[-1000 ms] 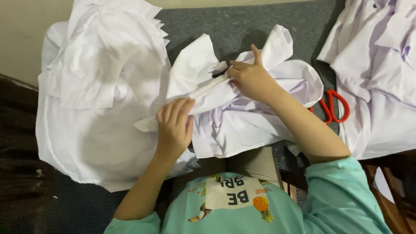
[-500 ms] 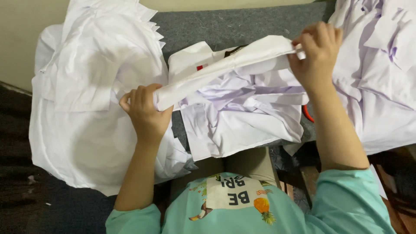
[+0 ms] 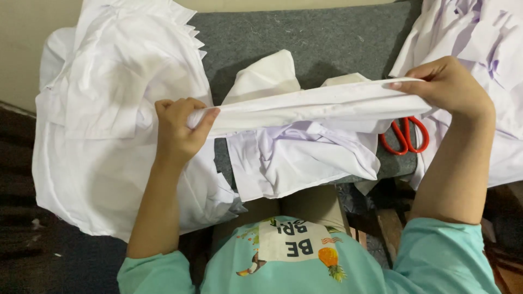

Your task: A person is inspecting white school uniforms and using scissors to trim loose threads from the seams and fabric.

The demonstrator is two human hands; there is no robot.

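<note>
While both hands pinch it taut, the long folded strip of white cotton cloth (image 3: 316, 103) hangs above the grey felt-covered table (image 3: 327, 38). The left hand (image 3: 177, 130) grips one end, the right hand (image 3: 447, 87) the other. Red-handled scissors (image 3: 406, 139) lie beneath the strip; a heaped pile of white garments (image 3: 114, 109) sits beside its left end.

Grey felt-like work surface, dark floor, pale wall.

Grey surface (image 3: 338, 38) fills the upper centre of the frame, lightly speckled with lint. Pale cream wall (image 3: 22, 43) runs along the upper left and top edge. Dark floor (image 3: 32, 245) sits lower left; cluttered dark patterned area (image 3: 381, 218) lower right, detail unclear. Light is even, soft, with faint shadows on the grey.
</note>
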